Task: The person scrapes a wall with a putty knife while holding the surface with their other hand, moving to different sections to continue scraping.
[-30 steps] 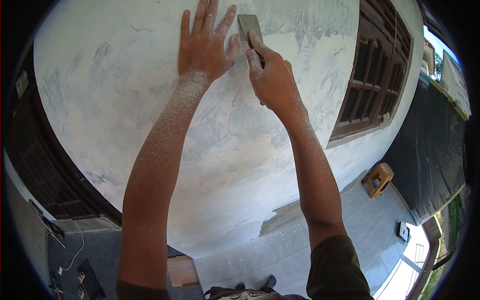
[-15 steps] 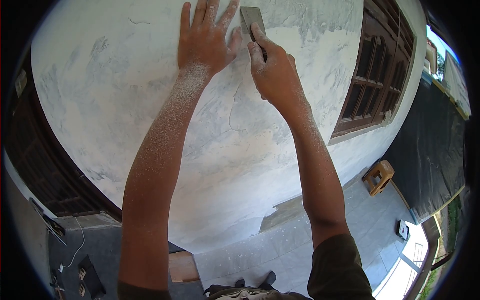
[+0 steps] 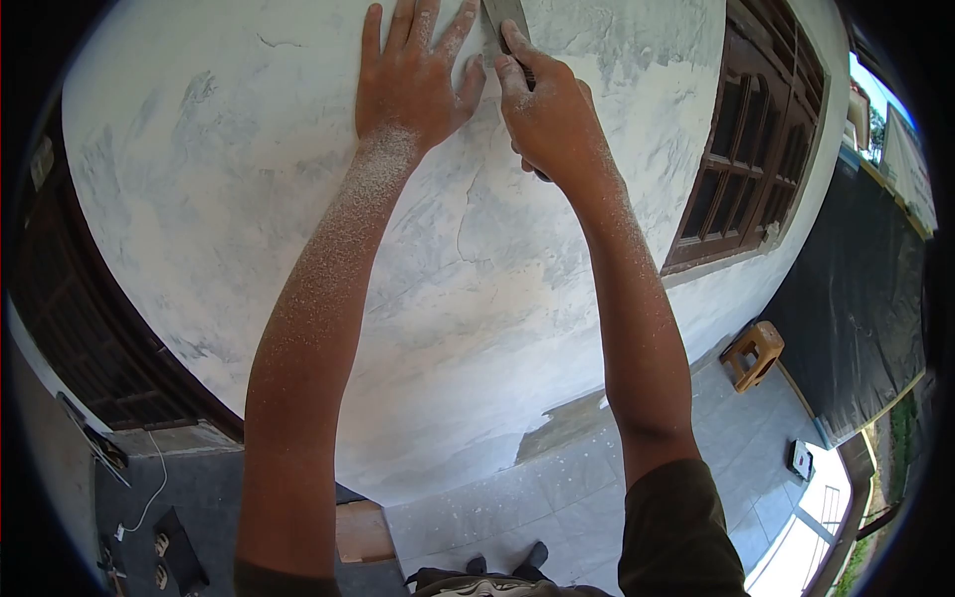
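Note:
Spread flat against the patchy white wall (image 3: 428,338), my left hand (image 3: 413,90) has its fingers apart and holds nothing. White dust coats its wrist and forearm. Just to its right, my right hand (image 3: 552,119) is wrapped round a putty knife (image 3: 507,22), with thumb and forefinger along the tool. The blade points up the wall, and its far end is cut off by the top edge of the view. A bit of the dark handle shows below the palm. Grey smears, fine cracks and rough patches mark the plaster around both hands.
A brown framed window (image 3: 746,129) is set in the wall at right. A tan plastic stool (image 3: 753,355) stands on the grey tiled floor (image 3: 497,527), near a dark sheet (image 3: 846,289). At lower left are a white cable (image 3: 157,488) and sandals (image 3: 161,544).
My right hand has pushed the putty knife slightly upward, so more of its blade is out of view. My left hand stays in nearly the same spot on the wall.

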`<state>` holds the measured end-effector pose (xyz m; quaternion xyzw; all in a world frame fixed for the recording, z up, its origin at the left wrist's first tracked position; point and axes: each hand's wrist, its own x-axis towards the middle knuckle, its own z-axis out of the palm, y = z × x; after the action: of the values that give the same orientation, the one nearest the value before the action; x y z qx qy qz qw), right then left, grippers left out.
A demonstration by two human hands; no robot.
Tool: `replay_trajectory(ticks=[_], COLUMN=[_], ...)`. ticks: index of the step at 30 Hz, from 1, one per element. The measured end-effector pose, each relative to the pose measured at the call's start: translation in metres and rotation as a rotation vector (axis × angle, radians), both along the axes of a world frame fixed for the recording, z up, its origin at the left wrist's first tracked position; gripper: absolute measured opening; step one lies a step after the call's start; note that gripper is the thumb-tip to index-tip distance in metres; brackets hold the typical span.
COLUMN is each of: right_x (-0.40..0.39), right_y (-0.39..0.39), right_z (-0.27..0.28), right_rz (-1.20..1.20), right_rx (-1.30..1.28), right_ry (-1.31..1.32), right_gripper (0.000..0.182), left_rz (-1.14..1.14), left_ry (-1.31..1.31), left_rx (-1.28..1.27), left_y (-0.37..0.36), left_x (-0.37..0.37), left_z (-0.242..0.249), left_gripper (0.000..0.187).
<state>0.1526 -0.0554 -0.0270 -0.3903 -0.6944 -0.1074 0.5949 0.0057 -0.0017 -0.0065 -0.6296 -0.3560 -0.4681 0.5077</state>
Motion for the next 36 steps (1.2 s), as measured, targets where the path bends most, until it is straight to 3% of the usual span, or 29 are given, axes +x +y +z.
replay_trajectory(ticks=[4,7,11,14,18,25,29,36], right_x=[0.0,0.0,-0.002,0.0,-0.002,-0.003,-0.004,-0.005], right_y=[-0.01,-0.013,-0.013,-0.01,-0.012,-0.012,-0.006,-0.014], right_z=[-0.031,-0.015,-0.01,-0.042,-0.005,-0.042,-0.011,-0.05], right_rz=[-0.022,0.05,0.019,-0.022,0.051,-0.06,0.039,-0.052], right_rx=[-0.066,-0.157,-0.104,-0.015,-0.123,-0.004,-0.097,-0.055], right_ry=[0.002,0.053,0.048,0.011,0.068,-0.012,0.073,0.015], right_gripper=[0.042,0.042,0.042,0.042,0.041,0.042,0.042,0.042], left_rz=[-0.006,-0.003,0.015,0.037,0.025,0.03,0.062,0.094], left_ry=[0.01,0.006,0.006,0.008,0.014,0.006,0.002,-0.006], left_rx=[0.033,0.038,-0.001,0.027,0.03,0.033,0.008,0.028], left_y=[0.001,0.0,-0.002,0.002,0.004,0.002,0.0,0.006], left_x=[-0.001,-0.001,-0.001,-0.002,-0.001,-0.004,-0.001,0.0], left_z=[-0.002,0.001,0.0,-0.001,-0.001,-0.002,0.0,0.0], left_gripper=[0.061,0.061,0.062,0.062,0.061,0.061,0.061,0.061])
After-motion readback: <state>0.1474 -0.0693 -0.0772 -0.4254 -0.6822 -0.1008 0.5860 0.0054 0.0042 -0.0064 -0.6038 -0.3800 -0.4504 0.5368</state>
